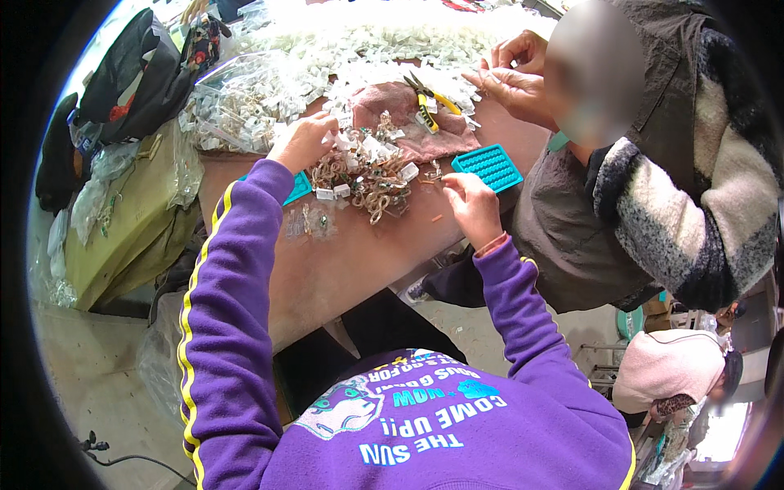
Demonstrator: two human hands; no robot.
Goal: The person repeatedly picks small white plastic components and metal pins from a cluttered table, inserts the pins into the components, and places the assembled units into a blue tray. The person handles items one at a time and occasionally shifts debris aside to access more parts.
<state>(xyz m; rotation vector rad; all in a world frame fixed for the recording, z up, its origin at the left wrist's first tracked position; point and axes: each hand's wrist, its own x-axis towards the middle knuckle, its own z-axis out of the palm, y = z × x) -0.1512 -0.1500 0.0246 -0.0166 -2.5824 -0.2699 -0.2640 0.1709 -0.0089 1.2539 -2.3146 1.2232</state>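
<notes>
Left hand [304,143] is at the cord pile [371,175], right hand [474,211] by the teal tray [487,168]. I cannot tell whether either pinches anything

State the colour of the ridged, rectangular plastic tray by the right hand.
Teal tray, clearest in the head view.
</notes>
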